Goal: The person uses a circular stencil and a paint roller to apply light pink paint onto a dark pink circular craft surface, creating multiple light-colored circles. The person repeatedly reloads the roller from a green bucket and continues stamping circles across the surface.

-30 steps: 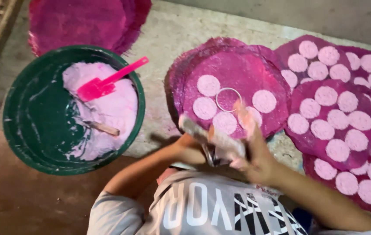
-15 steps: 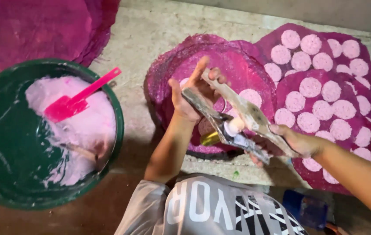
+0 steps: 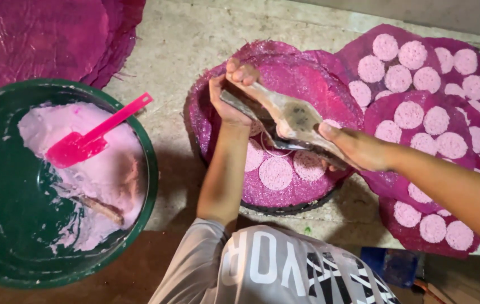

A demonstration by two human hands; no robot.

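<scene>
At the far left, a big green basin (image 3: 3,186) is sitting on the floor, holding a mound of pale pink batter (image 3: 107,174). A bright pink plastic spatula (image 3: 90,138) is lying across the batter with its handle pointing up to the right, and a batter-coated stick (image 3: 96,207) is poking out lower down. Above the basin, a stack of magenta woven mats (image 3: 43,34) is resting on the concrete floor (image 3: 189,28).

Moving to the middle, the left hand (image 3: 230,93) is curling its fingers closed around the upper end of a flat, smeared metal scraper (image 3: 288,115), while a second thin blade (image 3: 251,110), possibly a knife, is running just under it. Both tools are hovering over a round magenta mat (image 3: 302,73) carrying pale pink discs (image 3: 275,173).

The right hand (image 3: 358,149) is gripping the lower end of the scraper, fingers wrapped tight.

Further right, more magenta mats (image 3: 479,149) are overlapping one another, each dotted with rows of pink discs. Near the bottom edge, a blue object (image 3: 392,264) is showing beside the person's grey shirt (image 3: 262,264).
</scene>
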